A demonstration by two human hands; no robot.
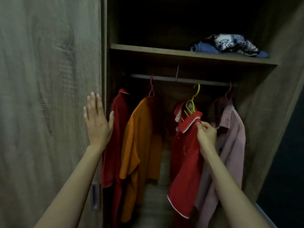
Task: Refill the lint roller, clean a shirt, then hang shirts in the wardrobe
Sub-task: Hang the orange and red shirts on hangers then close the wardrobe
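Though creased, red collar (189, 125) between fingers (199, 124).

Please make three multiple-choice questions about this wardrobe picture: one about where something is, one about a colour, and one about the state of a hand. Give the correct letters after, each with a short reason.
1. Where do the folded clothes lie?
A. on the shelf above the rail
B. on the wardrobe floor
C. over the rail

2. What colour is the hanger of the red shirt that the right hand touches?
A. pink
B. yellow-green
C. black

3. What is the left hand doing?
A. pinching a collar
B. holding a lint roller
C. lying open and flat against the wardrobe door

Answers:
1 A: the pile sits at the right end of the shelf, over the rail.
2 B: its hook on the rail is yellow-green; the neighbouring hooks are pink.
3 C: the fingers are spread at the door's edge; the right hand has the grip on the collar.
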